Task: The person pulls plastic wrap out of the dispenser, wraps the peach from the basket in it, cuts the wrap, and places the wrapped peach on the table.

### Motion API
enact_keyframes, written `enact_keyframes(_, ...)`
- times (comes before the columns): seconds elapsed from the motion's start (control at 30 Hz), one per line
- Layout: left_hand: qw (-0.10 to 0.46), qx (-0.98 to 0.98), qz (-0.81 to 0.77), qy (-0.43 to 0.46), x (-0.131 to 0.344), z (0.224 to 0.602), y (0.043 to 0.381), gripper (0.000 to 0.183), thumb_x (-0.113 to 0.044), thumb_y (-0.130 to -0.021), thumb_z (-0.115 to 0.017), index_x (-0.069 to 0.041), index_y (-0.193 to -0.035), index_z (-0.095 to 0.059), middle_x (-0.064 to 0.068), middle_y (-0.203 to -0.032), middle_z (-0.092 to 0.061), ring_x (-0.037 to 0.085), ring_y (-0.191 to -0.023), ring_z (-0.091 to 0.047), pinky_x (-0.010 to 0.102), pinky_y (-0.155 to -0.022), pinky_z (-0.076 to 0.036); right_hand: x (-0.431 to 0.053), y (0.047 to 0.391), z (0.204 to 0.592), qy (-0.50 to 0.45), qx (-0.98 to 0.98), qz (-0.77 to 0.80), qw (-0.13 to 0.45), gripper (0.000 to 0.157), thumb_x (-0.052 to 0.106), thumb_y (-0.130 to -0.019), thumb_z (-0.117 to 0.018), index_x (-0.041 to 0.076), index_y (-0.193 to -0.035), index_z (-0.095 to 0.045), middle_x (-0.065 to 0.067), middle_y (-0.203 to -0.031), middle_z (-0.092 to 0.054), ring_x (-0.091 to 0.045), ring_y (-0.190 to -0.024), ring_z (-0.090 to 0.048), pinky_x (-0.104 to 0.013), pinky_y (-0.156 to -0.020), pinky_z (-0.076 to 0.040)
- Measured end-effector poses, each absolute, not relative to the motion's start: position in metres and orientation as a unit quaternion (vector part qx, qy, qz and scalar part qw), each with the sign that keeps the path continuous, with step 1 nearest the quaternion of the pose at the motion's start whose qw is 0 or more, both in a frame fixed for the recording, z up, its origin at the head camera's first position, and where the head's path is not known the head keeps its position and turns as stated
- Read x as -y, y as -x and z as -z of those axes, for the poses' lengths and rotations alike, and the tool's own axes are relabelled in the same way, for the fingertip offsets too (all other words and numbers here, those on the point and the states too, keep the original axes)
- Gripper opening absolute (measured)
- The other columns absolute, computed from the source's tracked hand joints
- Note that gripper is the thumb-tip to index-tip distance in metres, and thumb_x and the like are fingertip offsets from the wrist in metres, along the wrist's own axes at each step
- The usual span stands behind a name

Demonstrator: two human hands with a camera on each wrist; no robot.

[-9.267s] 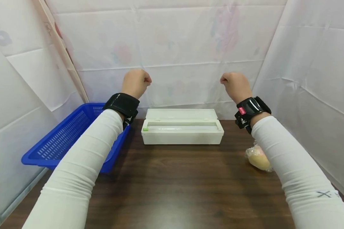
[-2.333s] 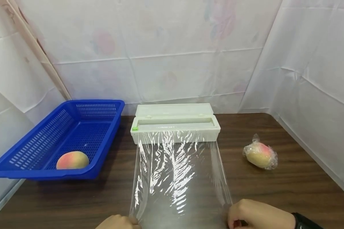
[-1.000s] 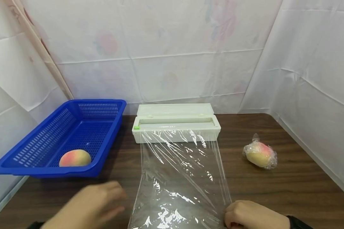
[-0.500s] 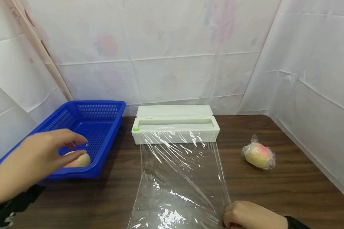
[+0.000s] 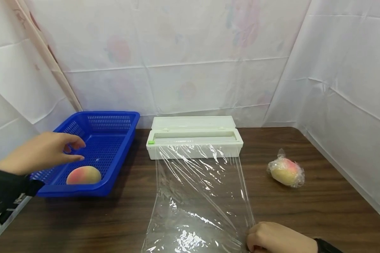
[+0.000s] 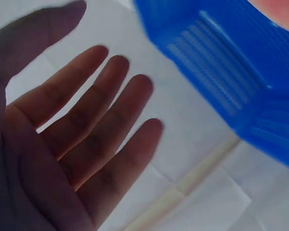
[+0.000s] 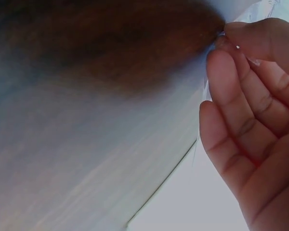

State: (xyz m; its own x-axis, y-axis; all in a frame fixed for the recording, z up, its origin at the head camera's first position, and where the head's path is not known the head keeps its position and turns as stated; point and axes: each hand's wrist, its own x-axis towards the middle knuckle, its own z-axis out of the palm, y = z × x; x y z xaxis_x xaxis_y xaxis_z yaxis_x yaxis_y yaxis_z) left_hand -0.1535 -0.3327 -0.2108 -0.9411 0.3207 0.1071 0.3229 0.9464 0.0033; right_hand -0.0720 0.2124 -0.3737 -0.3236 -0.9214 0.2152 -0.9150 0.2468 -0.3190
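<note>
My left hand [image 5: 47,151] hovers over the left side of the blue basket [image 5: 121,149], fingers spread and holding nothing. In the left wrist view its fingers [image 6: 106,120] are apart from each other. Just right of and below the fingertips, a yellow-and-pink mango [image 5: 83,175] lies in the basket. With thumb and fingertip, my right hand [image 5: 278,237] pinches the right near corner of the cling film [image 5: 199,196]. The pinch also shows on the right hand [image 7: 255,106] in the right wrist view. The film runs from the white cling film dispenser [image 5: 194,151], whose lid stands up.
A second mango [image 5: 285,172], wrapped in film, lies on the brown wooden table [image 5: 304,211] at the right. A green slider [image 5: 151,142] sits at the dispenser's left end. White cloth [image 5: 190,52] closes off the back and sides.
Both hands have drawn film out of the dispenser toward the near edge. The left hand then let go and moved left to the basket, lately shifting back off the mango. The right kept its pinch.
</note>
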Motion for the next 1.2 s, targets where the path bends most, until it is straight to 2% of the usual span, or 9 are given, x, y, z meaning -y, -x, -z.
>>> enact_keyframes(0.17, 0.016, 0.984, 0.0, 0.176, 0.343, 0.217, 0.177, 0.032, -0.026, -0.075, -0.077, -0.004, -0.096, -0.068, -0.001, -0.083, -0.065, 0.017, -0.075, -0.059, 0.043, -0.067, -0.051, -0.214, 0.072, 0.375, 0.582, -0.788, 0.202, 0.009, 0.028, -0.001, -0.065, -0.065, 0.02, -0.063, -0.045, 0.016, -0.063, -0.035, 0.012, -0.061, -0.022, -0.002, -0.05, -0.019)
enact_keyframes(0.33, -0.03, 0.984, -0.004, 0.176, 0.35, 0.225, 0.194, 0.035, -0.035, -0.077, -0.075, -0.006, -0.094, -0.068, -0.002, -0.082, -0.064, 0.016, -0.074, -0.058, 0.041, -0.066, -0.051, -0.214, 0.073, 0.376, 0.576, -0.789, 0.213, 0.022, 0.028, -0.002, -0.067, -0.065, 0.019, -0.063, -0.047, 0.015, -0.063, -0.036, 0.013, -0.061, -0.024, -0.001, -0.05, -0.021)
enact_keyframes(0.43, -0.056, 0.984, -0.001, 0.17, 0.352, 0.231, 0.202, 0.042, -0.043, -0.077, -0.072, -0.004, -0.094, -0.067, -0.001, -0.083, -0.064, 0.016, -0.075, -0.059, 0.042, -0.066, -0.051, -0.214, 0.073, 0.376, 0.573, -0.79, 0.214, 0.026, 0.027, -0.002, -0.067, -0.065, 0.019, -0.064, -0.047, 0.015, -0.063, -0.036, 0.013, -0.061, -0.024, -0.001, -0.051, -0.021)
enact_keyframes(0.57, -0.092, 0.984, -0.005, 0.154, 0.353, 0.24, 0.21, 0.058, -0.055, -0.073, -0.071, -0.002, -0.097, -0.067, 0.003, -0.086, -0.067, 0.021, -0.078, -0.061, 0.047, -0.069, -0.05, -0.214, 0.072, 0.377, 0.571, -0.793, 0.212, 0.025, 0.025, 0.002, -0.069, -0.065, 0.019, -0.064, -0.048, 0.016, -0.063, -0.037, 0.013, -0.062, -0.024, -0.001, -0.051, -0.021)
enact_keyframes(0.73, -0.153, 0.98, -0.012, 0.128, 0.351, 0.249, 0.212, 0.073, -0.062, -0.069, -0.069, 0.001, -0.104, -0.064, 0.018, -0.097, -0.066, 0.036, -0.087, -0.06, 0.053, -0.071, -0.048, -0.213, 0.073, 0.378, 0.574, -0.791, 0.211, 0.019, 0.024, 0.002, -0.069, -0.065, 0.02, -0.064, -0.049, 0.016, -0.063, -0.038, 0.014, -0.063, -0.025, -0.001, -0.052, -0.022)
enact_keyframes(0.83, -0.187, 0.976, -0.003, 0.114, 0.348, 0.253, 0.212, 0.077, -0.063, -0.069, -0.069, 0.002, -0.109, -0.062, 0.025, -0.104, -0.062, 0.044, -0.093, -0.057, 0.056, -0.072, -0.048, -0.213, 0.073, 0.378, 0.578, -0.788, 0.21, 0.016, 0.025, 0.002, -0.069, -0.065, 0.019, -0.064, -0.048, 0.015, -0.063, -0.037, 0.013, -0.063, -0.025, -0.001, -0.052, -0.022)
enact_keyframes(1.0, -0.217, 0.972, 0.015, 0.092, 0.343, 0.257, 0.21, 0.082, -0.064, -0.063, -0.072, -0.001, -0.114, -0.061, 0.029, -0.11, -0.058, 0.05, -0.099, -0.052, 0.059, -0.073, -0.044, -0.214, 0.074, 0.378, 0.576, -0.789, 0.214, 0.017, 0.025, 0.002, -0.069, -0.065, 0.019, -0.064, -0.048, 0.016, -0.063, -0.036, 0.013, -0.062, -0.025, -0.001, -0.052, -0.022)
enact_keyframes(1.1, -0.224, 0.972, 0.027, 0.069, 0.34, 0.258, 0.208, 0.083, -0.062, -0.057, -0.077, -0.004, -0.115, -0.061, 0.03, -0.113, -0.056, 0.049, -0.099, -0.051, 0.06, -0.073, -0.042, -0.214, 0.074, 0.378, 0.573, -0.792, 0.212, 0.017, 0.026, 0.001, -0.068, -0.065, 0.019, -0.063, -0.047, 0.016, -0.063, -0.036, 0.013, -0.062, -0.025, -0.001, -0.052, -0.022)
enact_keyframes(1.2, -0.227, 0.972, 0.032, 0.041, 0.337, 0.259, 0.204, 0.08, -0.055, -0.054, -0.081, -0.008, -0.115, -0.061, 0.028, -0.111, -0.056, 0.044, -0.094, -0.051, 0.055, -0.069, -0.043, -0.213, 0.074, 0.378, 0.57, -0.794, 0.209, 0.018, 0.026, 0.002, -0.068, -0.065, 0.019, -0.063, -0.047, 0.016, -0.063, -0.036, 0.013, -0.062, -0.025, -0.001, -0.052, -0.021)
